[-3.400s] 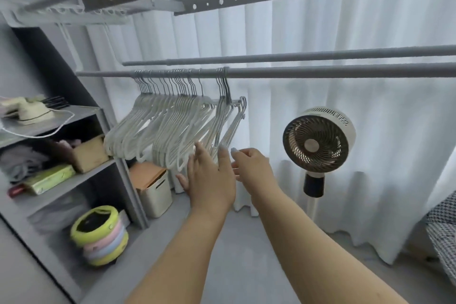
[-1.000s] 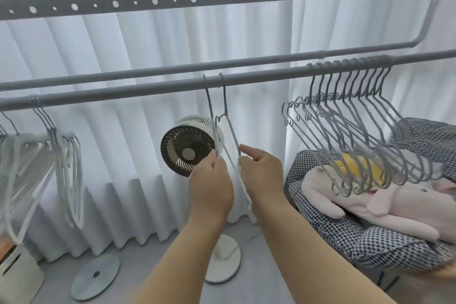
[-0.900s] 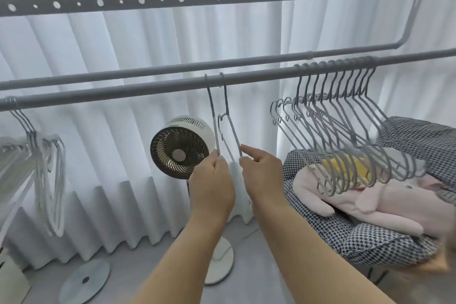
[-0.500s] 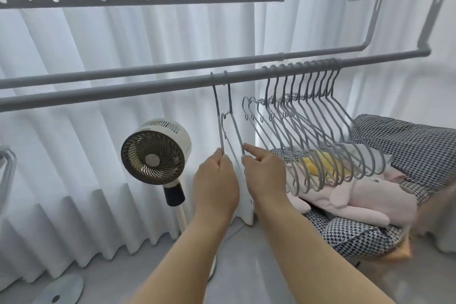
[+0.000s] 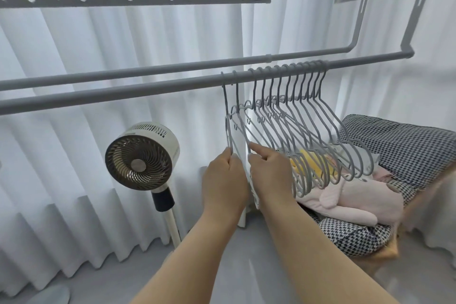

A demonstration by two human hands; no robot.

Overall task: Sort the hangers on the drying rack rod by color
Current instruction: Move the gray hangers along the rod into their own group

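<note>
Left of the grip, a fan [image 5: 142, 155] on a stand is seen before the white curtain [image 5: 74, 131], well apart from the hands. The near rod [image 5: 111, 96] is bare on that side.

The left hand [image 5: 223, 180] is closed in a pinch round the lower shoulder of the leftmost grey hanger [image 5: 227, 128], whose hook is over the rod directly above. Just beside it, the right hand [image 5: 269, 173] is curled on the second grey hanger [image 5: 243, 131], forefinger and thumb nipped on its arm; its hook is likewise over the rod, close to the first. Both hands are nearly touching.

Right of the grip, the bunch of grey hangers [image 5: 308, 126] is hung closely packed toward the rod's end, the nearest one just beside the held pair. Below and beyond it, a pink plush toy [image 5: 350, 195] is laid on a checked cushion [image 5: 394, 145].

The hangers are judged light, thin and stiff, with a coated, probably non-slip surface, so some drag along the rod is to be expected. A pinch low on the shoulder gives leverage but lets the hook swing; a hold nearer the neck would be steadier. Small hooks on neighbouring arms could be snagged as the pair is closed into the bunch. No white hangers are in view here.
</note>
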